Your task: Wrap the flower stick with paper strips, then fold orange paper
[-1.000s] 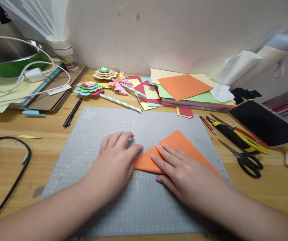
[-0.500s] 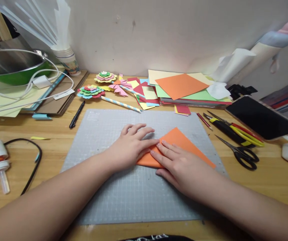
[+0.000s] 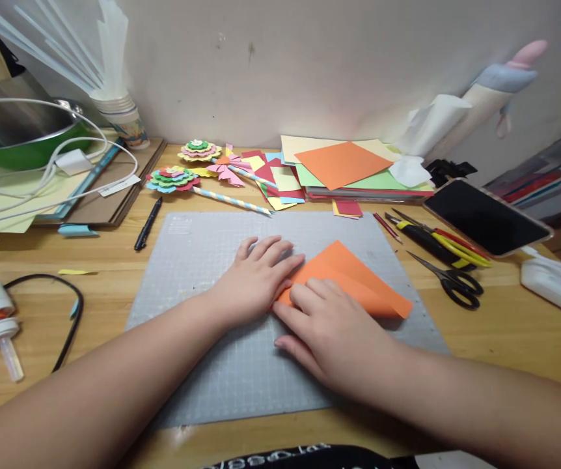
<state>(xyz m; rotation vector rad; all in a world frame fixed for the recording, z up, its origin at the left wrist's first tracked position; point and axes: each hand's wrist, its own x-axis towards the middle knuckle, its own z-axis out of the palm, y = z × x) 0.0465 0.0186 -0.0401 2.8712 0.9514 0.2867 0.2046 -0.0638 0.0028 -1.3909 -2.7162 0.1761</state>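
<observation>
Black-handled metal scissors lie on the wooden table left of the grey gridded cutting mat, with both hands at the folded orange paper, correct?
Not quite: the head view shows the scissors right of the cutting mat, not left. They're on the table; left hand and right hand are at the folded orange paper.

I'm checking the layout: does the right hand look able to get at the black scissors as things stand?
Probably yes: the right hand is on the folded orange paper, but nothing lies over the black scissors.
</observation>
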